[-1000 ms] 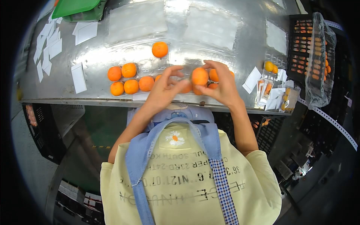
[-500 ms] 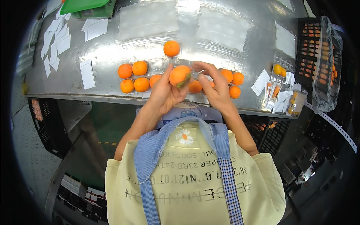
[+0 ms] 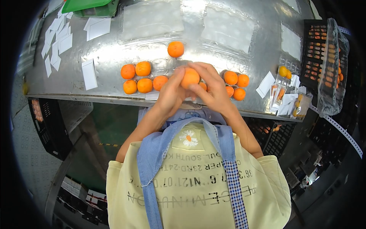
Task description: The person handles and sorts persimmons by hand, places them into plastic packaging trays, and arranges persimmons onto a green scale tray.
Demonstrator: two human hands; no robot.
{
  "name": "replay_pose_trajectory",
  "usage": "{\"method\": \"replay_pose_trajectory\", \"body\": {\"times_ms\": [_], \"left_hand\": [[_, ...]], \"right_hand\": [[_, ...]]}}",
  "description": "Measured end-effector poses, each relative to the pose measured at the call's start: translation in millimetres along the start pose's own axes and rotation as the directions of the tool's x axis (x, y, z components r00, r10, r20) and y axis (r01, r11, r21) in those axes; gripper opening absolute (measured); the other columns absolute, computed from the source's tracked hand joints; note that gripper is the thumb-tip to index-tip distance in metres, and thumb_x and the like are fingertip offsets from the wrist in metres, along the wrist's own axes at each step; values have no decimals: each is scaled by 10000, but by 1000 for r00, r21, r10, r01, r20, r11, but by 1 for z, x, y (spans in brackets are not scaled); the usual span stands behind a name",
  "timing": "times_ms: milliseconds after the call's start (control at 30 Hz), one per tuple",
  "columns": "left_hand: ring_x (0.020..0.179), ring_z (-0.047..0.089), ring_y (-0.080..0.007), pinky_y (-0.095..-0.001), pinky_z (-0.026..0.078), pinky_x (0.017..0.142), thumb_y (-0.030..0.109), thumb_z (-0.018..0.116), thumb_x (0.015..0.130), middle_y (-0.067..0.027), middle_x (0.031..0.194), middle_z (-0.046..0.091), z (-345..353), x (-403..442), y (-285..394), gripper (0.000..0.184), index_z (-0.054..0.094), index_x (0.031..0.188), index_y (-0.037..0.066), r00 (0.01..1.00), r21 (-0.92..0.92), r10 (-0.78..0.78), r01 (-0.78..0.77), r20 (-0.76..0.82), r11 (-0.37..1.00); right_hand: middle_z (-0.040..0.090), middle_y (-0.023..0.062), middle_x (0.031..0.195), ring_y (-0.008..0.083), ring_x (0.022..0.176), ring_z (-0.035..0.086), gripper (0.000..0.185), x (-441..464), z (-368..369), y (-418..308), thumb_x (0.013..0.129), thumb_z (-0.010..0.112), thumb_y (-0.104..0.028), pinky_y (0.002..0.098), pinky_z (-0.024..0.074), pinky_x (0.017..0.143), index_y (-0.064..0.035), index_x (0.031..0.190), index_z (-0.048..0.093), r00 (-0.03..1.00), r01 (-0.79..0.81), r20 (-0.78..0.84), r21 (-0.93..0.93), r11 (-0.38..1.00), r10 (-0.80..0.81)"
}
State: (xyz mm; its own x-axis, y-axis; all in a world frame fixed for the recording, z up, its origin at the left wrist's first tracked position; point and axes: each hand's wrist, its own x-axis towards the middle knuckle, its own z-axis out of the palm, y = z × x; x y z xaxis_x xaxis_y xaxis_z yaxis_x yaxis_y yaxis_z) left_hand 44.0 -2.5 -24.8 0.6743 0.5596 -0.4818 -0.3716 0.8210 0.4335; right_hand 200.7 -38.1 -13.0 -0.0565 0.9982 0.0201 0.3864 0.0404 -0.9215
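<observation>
Between my two hands, just above the table's near edge, is an orange persimmon (image 3: 190,78). My left hand (image 3: 171,91) wraps it from the left. My right hand (image 3: 214,86) covers its far and right side, with the thumb in front. Behind and to the left lies a clear plastic tray (image 3: 161,68) with several persimmons (image 3: 143,68) in it. More persimmons (image 3: 230,77) sit in the tray on the right, partly hidden by my right hand. A single persimmon (image 3: 175,49) rests farther back, beyond my hands.
Padded clear lids (image 3: 152,21) lie at the back of the metal table (image 3: 76,82). White cards (image 3: 89,74) are scattered on the left, near a green container (image 3: 85,5). At the right stand a black crate (image 3: 314,57) with plastic film and small packs of yellow fruit (image 3: 301,105).
My right hand has moved left and closed onto the persimmon. The fruit has been turned, so its green calyx no longer shows, and it has shifted slightly right.
</observation>
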Motion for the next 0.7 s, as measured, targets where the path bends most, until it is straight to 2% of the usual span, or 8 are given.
{"method": "replay_pose_trajectory", "body": {"times_ms": [33,133,200,333,433,533,633,700], "left_hand": [[949,558,-147,-273,476,704,354,397,983,-70,1086,550,3,-1,1,381,439,1221,58,999,31,51,-50,-20,998],[1064,549,-179,-312,492,831,206,528,937,-88,1141,534,9,-2,2,376,405,1252,43,975,174,212,-199,-61,965],[1096,537,-185,-330,483,891,92,609,885,-100,1161,528,5,-3,0,425,395,1248,33,943,326,326,-291,-58,899],[1074,540,-175,-309,486,893,12,684,804,-109,1137,530,4,-2,-2,491,406,1208,33,901,353,417,-354,-117,866],[1059,546,-172,-297,486,883,-10,705,776,-107,1137,515,4,-2,-2,498,417,1179,33,889,364,427,-348,-165,864],[1042,551,-174,-287,478,873,-28,707,767,-106,1152,494,4,-1,-7,497,427,1173,31,866,414,468,-367,-175,833],[1026,549,-167,-282,495,844,3,728,753,-101,1141,488,1,-2,-7,522,424,1177,32,851,488,494,-359,-179,796],[998,550,-154,-272,517,807,53,750,744,-100,1137,479,-3,-5,2,544,424,1178,27,825,576,538,-359,-172,735]], "right_hand": [[537,151,1164,304,1087,511,495,0,-1,3,799,684,-264,366,417,916,-12,1203,548,1000,21,-3,41,999,-21],[532,148,1179,301,1076,519,478,2,-11,11,791,691,-233,362,435,894,-10,1192,558,996,89,-22,-53,995,-91],[531,145,1178,298,1061,528,492,2,-12,1,760,720,-194,360,451,873,-21,1191,559,997,44,-67,-37,998,-47],[530,148,1164,278,1026,550,546,4,-9,-10,680,766,-105,343,490,809,-39,1180,554,997,47,-56,16,999,-46],[530,149,1147,265,1013,558,571,7,-3,-4,645,769,-63,332,507,782,-39,1169,542,995,90,-19,-141,986,-93],[539,148,1127,238,950,573,555,6,8,1,639,763,-18,308,509,735,-28,1153,554,993,83,-73,-114,990,-92],[540,135,1141,238,1022,561,553,7,14,4,670,750,-49,319,510,790,-35,1180,536,997,36,-66,-43,998,-39],[543,118,1162,210,1043,554,532,5,20,10,708,739,-59,317,507,796,-25,1196,528,987,-144,-27,280,949,158]]}}
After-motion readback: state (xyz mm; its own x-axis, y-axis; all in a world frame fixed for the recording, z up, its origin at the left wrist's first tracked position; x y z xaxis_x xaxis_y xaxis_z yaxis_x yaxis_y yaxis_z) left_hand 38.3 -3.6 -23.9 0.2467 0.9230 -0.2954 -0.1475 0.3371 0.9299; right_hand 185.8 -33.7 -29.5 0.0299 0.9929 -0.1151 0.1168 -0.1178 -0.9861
